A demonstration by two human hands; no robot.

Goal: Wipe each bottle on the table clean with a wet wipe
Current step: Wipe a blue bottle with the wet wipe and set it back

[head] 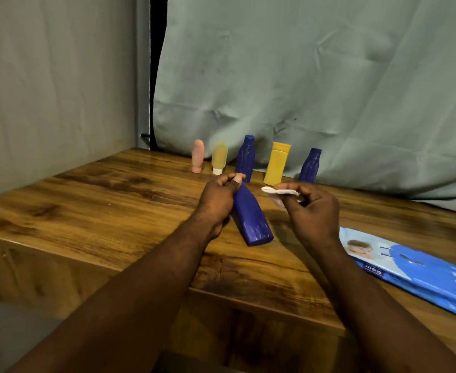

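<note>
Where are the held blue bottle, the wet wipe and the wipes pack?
held blue bottle [251,219]: head view, mid body.
wet wipe [270,190]: head view, free white edge.
wipes pack [420,267]: head view, blue top face.

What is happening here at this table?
A person's left hand grips a tilted blue bottle near its top; the right hand pinches a wet wipe beside it, not touching it. Five other bottles stand in a row at the back of the table, and the wipes pack lies to the right.

Left hand [217,200] grips blue bottle [251,216]; right hand [313,211] pinches wipe [275,193].
</note>
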